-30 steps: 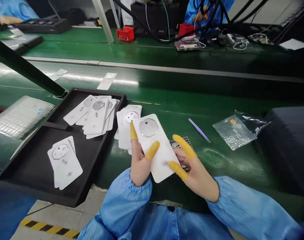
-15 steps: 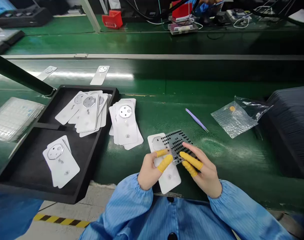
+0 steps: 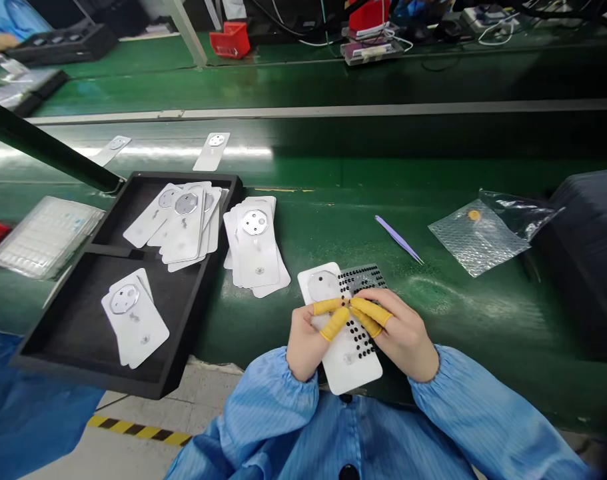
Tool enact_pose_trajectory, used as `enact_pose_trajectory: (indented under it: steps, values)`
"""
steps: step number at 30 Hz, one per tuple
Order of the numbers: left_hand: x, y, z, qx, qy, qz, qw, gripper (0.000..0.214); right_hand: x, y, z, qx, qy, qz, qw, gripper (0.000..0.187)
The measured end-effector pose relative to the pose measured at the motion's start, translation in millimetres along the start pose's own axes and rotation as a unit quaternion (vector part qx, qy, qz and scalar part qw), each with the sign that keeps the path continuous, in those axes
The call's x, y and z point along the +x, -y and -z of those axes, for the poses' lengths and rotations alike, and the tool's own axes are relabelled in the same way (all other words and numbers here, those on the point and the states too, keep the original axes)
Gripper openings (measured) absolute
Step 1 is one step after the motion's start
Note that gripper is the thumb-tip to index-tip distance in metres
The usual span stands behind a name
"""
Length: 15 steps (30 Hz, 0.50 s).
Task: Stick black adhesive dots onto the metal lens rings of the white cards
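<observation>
A clear sheet of small black dots [image 3: 367, 275] lies over the right part of a white plate [image 3: 350, 373] with a round cutout, at the bench's front edge. My left hand [image 3: 310, 337] pinches the sheet's left side between thumb and index finger, both in yellow finger cots. Closed at the same spot is my right hand [image 3: 403, 330], also in yellow cots, its fingertips almost touching the left ones. Whatever sits between the right fingertips is too small to make out. Purple tweezers [image 3: 398, 239] rest beyond the hands.
Left of me, a black tray [image 3: 83, 313] holds several white plates; a stack of plates [image 3: 256, 247] stands beside it. A bubble bag [image 3: 478, 237] lies right, near dark stacked sheets [image 3: 590, 267]. Further left are clear plastic trays [image 3: 46, 233].
My right hand has moved left and its fingers have closed beside my left fingertips. The dotted sheet has turned and shifted slightly on the plate. The view has swung a little.
</observation>
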<state>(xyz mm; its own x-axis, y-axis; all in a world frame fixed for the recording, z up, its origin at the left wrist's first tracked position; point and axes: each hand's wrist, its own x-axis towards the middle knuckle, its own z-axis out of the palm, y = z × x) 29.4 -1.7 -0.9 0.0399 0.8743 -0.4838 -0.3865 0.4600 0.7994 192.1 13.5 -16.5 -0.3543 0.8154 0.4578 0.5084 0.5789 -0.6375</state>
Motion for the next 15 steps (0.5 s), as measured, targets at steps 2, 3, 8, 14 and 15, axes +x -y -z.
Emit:
enact_pose_trajectory:
  steps: [2,3,8,14,15]
  values:
    - [1,2,-3.3,-0.008,0.001,0.017,1.000,0.039,-5,-5,-2,-0.010,0.005,0.004,1.000,0.031]
    - [2,4,-4.9,-0.010,-0.003,0.020,1.000,0.041,-7,-8,-3,-0.016,0.004,0.010,1.000,0.032]
    - [8,9,-10.7,-0.030,-0.048,0.010,0.998,0.053,-4,-20,-7,-0.048,-0.023,0.072,0.996,0.033]
    - [12,9,-11.0,-0.044,-0.015,0.010,0.999,0.050,-8,-29,-7,-0.068,-0.004,0.073,0.995,0.030]
    - [12,10,-10.3,-0.044,-0.011,0.011,0.999,0.051,-12,-31,-6,-0.065,0.004,0.055,0.996,0.031]
